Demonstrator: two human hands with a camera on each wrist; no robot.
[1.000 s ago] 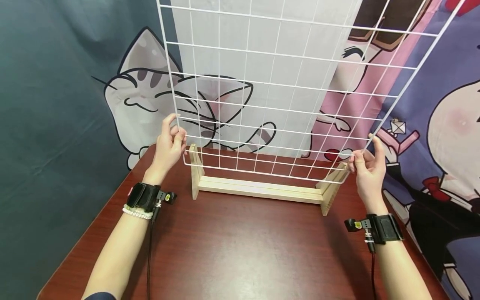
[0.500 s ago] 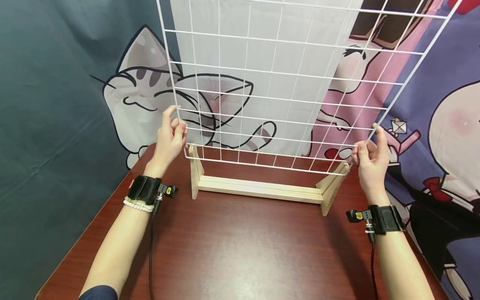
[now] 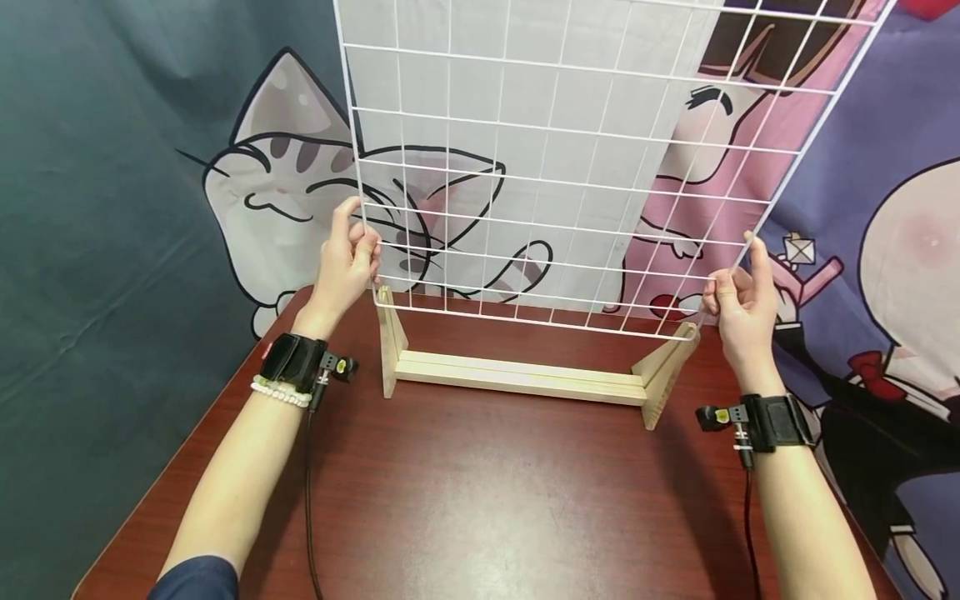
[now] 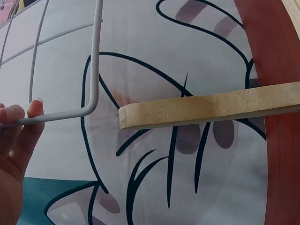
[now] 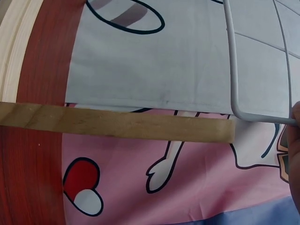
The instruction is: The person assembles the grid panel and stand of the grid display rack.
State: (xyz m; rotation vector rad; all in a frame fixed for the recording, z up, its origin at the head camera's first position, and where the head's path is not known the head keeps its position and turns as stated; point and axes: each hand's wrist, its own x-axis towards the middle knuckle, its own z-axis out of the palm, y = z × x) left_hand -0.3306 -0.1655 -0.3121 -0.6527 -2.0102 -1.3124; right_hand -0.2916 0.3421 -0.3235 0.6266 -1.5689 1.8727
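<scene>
A white wire grid panel (image 3: pixel 516 319) is held up by its two side wires, above a pale wooden stand (image 3: pixel 517 377). My left hand (image 3: pixel 347 262) grips the left side wire near the bottom corner, thumb in front. On the opposite side wire, my right hand (image 3: pixel 742 308) has the same kind of grip, index finger stretched upward. A small gap separates the panel's corner (image 4: pixel 95 70) from the left wooden upright (image 4: pixel 201 110) in the left wrist view. In the right wrist view the corner wire (image 5: pixel 233 70) is close to the right upright's tip (image 5: pixel 187 129). The panel's top is out of view.
The stand is on a reddish-brown table (image 3: pixel 480 492). Behind it hangs a curtain (image 3: pixel 277 183) printed with cartoon figures. Each wrist wears a black strap with a small camera, and cables (image 3: pixel 308 500) trail down toward the front.
Both hands have risen slightly with the grid panel, and its bottom wire has moved up, away from the stand's crossbar. The panel's left side has shifted right. The stand has stayed put.
</scene>
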